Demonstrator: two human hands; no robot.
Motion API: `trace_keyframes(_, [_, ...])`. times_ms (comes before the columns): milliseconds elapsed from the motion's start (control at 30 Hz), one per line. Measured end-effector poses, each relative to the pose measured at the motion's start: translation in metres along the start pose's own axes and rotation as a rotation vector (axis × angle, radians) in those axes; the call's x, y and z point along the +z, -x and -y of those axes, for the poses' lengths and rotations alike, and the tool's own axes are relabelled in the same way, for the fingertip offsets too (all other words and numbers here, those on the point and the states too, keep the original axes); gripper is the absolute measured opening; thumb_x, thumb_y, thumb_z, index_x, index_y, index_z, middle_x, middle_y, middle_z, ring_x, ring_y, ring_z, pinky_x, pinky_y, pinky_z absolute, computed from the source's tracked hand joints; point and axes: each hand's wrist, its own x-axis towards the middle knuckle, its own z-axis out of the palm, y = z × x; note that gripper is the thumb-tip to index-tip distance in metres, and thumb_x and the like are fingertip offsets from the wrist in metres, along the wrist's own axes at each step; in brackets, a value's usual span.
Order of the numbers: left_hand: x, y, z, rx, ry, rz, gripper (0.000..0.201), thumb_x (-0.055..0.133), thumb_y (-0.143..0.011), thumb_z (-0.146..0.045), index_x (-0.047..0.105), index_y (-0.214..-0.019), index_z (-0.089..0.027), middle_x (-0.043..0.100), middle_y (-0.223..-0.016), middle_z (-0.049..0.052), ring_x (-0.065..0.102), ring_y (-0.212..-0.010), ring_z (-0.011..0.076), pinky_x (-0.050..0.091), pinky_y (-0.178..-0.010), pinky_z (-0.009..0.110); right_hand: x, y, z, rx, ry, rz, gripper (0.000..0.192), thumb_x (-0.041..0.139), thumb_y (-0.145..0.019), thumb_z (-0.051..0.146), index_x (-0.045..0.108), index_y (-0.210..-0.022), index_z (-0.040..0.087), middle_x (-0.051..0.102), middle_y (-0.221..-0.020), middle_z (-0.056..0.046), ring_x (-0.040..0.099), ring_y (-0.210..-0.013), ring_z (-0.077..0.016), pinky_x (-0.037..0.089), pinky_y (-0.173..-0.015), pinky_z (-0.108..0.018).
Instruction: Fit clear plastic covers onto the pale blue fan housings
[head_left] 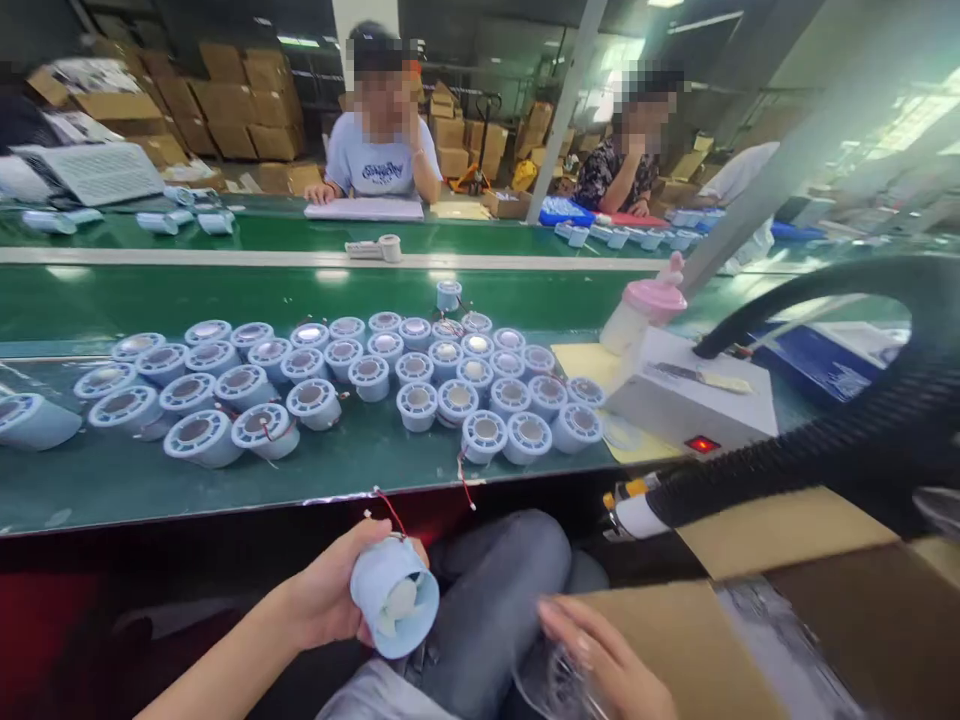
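The left hand (341, 588) is closed around a light blue fan (394, 608), its fingers wrapped about the housing, and holds it in front of the near edge of the green bench (97, 490), above the lap. The fan's open end is tilted toward the camera, so the pale blades show inside, and a thin red wire (393, 512) sticks up from its far side. The right hand (611, 655) is well apart from the fan, low beside the knee, with its fingers over a clear plastic piece (551, 682); that part is blurred, so I cannot tell whether it grips the piece or only touches it. An open cardboard box (667, 640) lies just beside this hand. On the bench, many similar blue fans (457, 400) stand crowded together, most with their ringed ends up. To their right are a white box (697, 390) with a lit red switch, a jar with a pink lid (651, 308), and a thick black hose (817, 420). Across the bench sit two people (382, 160).
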Motion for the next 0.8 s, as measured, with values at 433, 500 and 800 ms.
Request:
trace_keyframes(433, [0.057, -0.043, -0.008, -0.173, -0.701, 0.233, 0.041, 0.060, -0.077, -0.050, 0.064, -0.098, -0.016, 0.049, -0.071, -0.002, 0.044, -0.051, 0.0087, 0.025, -0.034, 0.016, -0.002, -0.046, 0.059, -0.016, 0.524, 0.226, 0.052, 0.061, -0.080, 0.022, 0.054, -0.131, 0.027, 0.050, -0.139, -0.015, 0.056, -0.101, -0.0327, 0.055, -0.073, -0.044])
trace_keyframes(500, [0.060, -0.044, -0.012, -0.159, -0.794, 0.269, 0.042, 0.056, -0.081, -0.054, 0.065, -0.097, -0.016, 0.050, -0.074, -0.001, 0.046, -0.054, 0.0099, 0.029, -0.037, 0.017, -0.004, -0.045, 0.058, -0.001, 0.459, 0.252, 0.052, 0.063, -0.080, 0.024, 0.054, -0.131, 0.027, 0.048, -0.141, -0.014, 0.056, -0.102, -0.0302, 0.054, -0.077, -0.043])
trace_keyframes(800, [0.076, -0.035, -0.023, 0.217, -1.279, 0.163, 0.016, 0.054, -0.087, -0.034, 0.061, -0.089, -0.020, 0.059, -0.090, 0.001, 0.054, -0.085, 0.0184, 0.042, -0.077, 0.028, 0.001, -0.037, 0.053, 0.144, 0.276, 0.231, 0.022, 0.071, -0.072, 0.009, 0.068, -0.089, 0.022, 0.058, -0.125, -0.008, 0.057, -0.106, -0.0279, 0.053, -0.080, -0.039])
